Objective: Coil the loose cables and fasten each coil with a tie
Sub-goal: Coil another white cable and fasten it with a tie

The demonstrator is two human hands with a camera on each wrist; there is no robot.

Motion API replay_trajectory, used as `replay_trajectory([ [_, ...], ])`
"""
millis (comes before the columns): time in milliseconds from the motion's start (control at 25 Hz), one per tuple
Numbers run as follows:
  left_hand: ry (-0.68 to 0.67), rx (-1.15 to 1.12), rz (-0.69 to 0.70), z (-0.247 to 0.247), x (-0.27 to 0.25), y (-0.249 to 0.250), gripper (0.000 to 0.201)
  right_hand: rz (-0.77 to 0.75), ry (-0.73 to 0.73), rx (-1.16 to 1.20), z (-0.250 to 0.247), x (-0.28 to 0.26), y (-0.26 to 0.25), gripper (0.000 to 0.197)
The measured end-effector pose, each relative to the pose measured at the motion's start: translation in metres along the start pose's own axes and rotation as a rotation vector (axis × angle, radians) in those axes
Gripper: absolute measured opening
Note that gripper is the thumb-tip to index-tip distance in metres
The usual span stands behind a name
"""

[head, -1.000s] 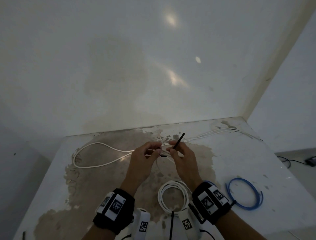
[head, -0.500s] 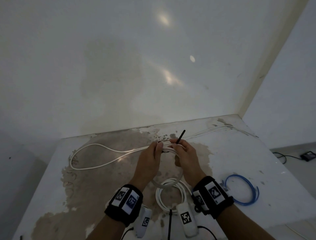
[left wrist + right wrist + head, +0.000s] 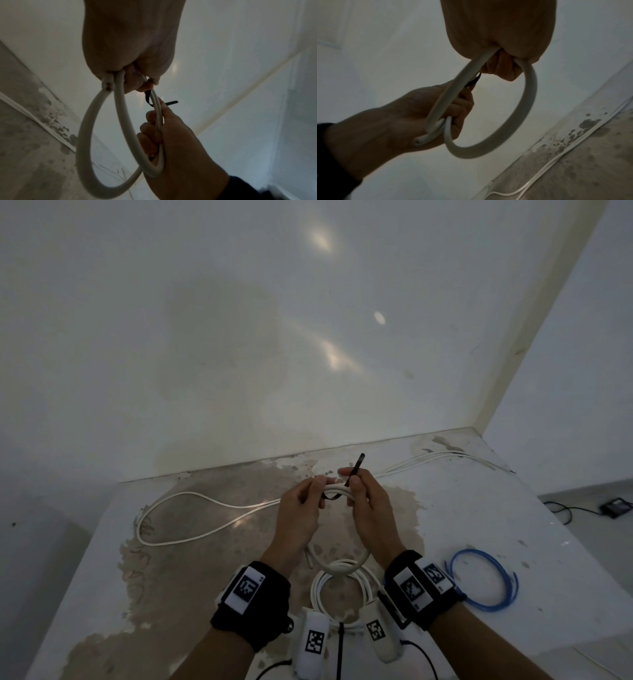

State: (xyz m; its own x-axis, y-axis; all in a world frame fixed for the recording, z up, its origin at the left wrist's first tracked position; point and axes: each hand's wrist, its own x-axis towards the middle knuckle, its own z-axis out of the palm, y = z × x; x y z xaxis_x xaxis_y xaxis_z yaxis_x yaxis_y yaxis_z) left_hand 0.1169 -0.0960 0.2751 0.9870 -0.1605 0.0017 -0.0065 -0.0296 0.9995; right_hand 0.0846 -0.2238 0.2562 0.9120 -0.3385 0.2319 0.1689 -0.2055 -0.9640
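Both hands hold a white cable coil (image 3: 346,565): left hand (image 3: 301,515) grips it, right hand (image 3: 371,508) pinches a black tie (image 3: 354,470).

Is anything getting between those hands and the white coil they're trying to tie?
Nothing visible does. The left hand and the right hand both grip the small white cable coil directly, held above the stained table. The thin black tie is pinched in the right hand, already looped around the strands.
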Motion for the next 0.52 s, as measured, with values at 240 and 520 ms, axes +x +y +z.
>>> replay_trajectory([
  [240, 0.052, 0.07, 0.114, -0.0019, -0.0025, -0.005, 0.022, 0.016, 0.031, 0.026, 0.001, 0.0061, -0.0072, 0.028],
  [520, -0.028, 0.126, 0.276, -0.0057, 0.0037, -0.0013, 0.016, -0.098, -0.023, -0.026, 0.0036, 0.0011, -0.0089, 0.029],
])
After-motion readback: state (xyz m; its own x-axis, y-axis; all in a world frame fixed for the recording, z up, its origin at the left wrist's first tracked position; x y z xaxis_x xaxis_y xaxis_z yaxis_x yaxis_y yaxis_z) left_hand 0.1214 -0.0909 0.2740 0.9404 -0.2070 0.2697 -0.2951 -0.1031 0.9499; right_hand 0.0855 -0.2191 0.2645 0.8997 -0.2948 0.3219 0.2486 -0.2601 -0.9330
